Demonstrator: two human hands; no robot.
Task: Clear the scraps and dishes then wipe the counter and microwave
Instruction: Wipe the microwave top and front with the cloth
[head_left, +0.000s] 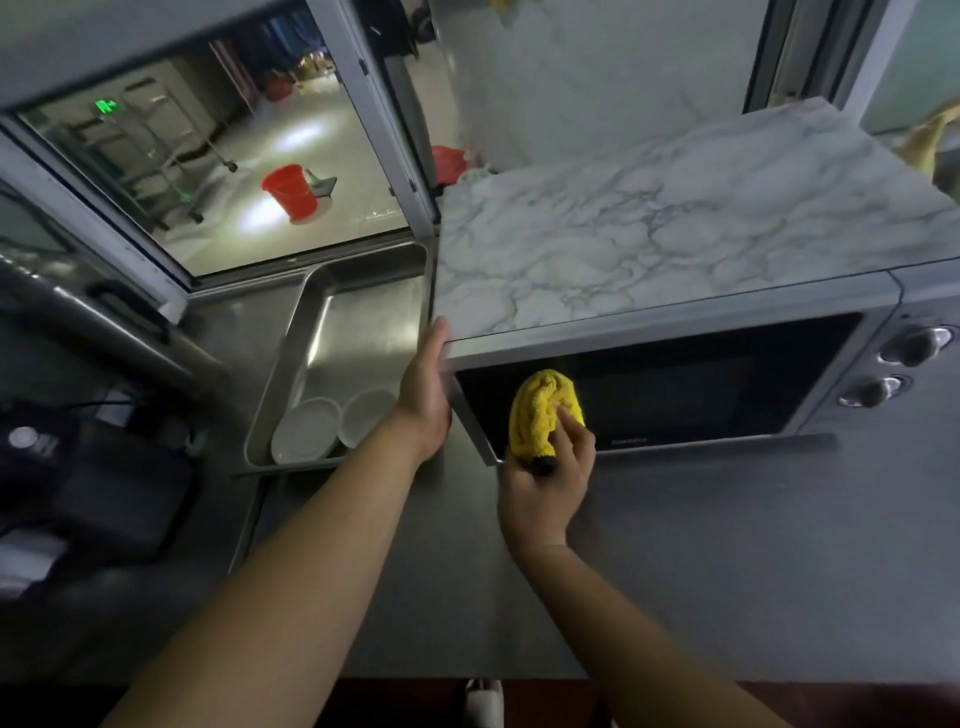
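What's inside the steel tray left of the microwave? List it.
Two white round dishes lie side by side at the near end of the steel tray; the rest shows bare metal. Anything beneath the dishes is hidden.

left hand (427, 387): flat, fingers straight, arm extended | right hand (548, 486): fingers curled, gripping, wrist raised
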